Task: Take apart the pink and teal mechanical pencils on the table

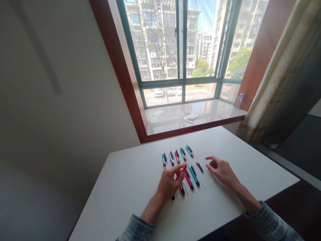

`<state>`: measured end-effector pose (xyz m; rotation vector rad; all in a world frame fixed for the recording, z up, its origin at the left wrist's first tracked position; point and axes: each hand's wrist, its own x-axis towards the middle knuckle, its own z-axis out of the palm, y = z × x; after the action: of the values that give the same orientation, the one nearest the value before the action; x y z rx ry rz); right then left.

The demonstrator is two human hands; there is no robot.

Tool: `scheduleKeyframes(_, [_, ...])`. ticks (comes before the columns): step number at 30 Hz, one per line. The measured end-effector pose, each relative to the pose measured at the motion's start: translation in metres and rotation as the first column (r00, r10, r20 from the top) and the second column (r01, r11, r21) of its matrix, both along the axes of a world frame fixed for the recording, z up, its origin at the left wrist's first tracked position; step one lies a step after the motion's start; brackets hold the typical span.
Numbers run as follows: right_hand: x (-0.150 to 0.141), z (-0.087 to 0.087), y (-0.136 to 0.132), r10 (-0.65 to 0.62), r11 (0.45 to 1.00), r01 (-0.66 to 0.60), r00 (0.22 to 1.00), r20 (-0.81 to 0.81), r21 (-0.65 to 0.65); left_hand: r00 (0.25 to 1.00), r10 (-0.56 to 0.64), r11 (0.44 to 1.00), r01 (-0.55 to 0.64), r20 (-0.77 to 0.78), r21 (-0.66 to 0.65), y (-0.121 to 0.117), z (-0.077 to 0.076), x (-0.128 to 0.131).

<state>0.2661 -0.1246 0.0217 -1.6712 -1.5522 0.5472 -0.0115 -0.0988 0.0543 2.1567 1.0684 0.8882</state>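
Note:
My left hand (168, 183) is closed over the rows of pen parts, pinching a red pen barrel (184, 168) between thumb and fingers. To the right, my right hand (222, 170) is also closed, with a thin pale stick like a pen refill (206, 161) at its fingertips. Between the hands lies a black pen part (200, 167). Teal and black pen parts (194, 175) and a red and black barrel (189, 180) lie in the near row, with thin refills beside them. My left hand hides part of this row.
Farther back is another row of pen parts, including a teal barrel (164, 160) and a red one (177, 157). They lie on a white table (130, 187) against the windowsill (170, 122). A crumpled cloth (190, 117) and a clear bottle (239, 101) are on the sill.

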Motion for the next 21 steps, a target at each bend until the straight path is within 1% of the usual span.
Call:
scheduleKeyframes(6, [-0.006,0.002,-0.004,0.019,1.000,-0.020,0.993,0.120,0.002,1.000,-0.009,1.000,0.009,-0.008,-0.004,0.001,-0.001,-0.001])
scheduleKeyframes(9, [-0.005,0.003,-0.013,0.011,1.000,-0.011,0.988,0.156,-0.003,1.000,-0.007,1.000,0.007,0.001,-0.004,0.002,0.000,-0.001])
scheduleKeyframes(15, [-0.004,0.000,-0.038,-0.013,1.000,0.013,0.987,0.162,0.003,1.000,-0.011,1.000,0.011,0.007,0.003,0.001,0.002,0.001])
scheduleKeyframes(21, [-0.013,-0.002,-0.045,0.004,1.000,-0.005,0.991,0.133,0.005,1.000,-0.006,1.000,0.006,-0.019,0.001,0.003,0.002,0.000])
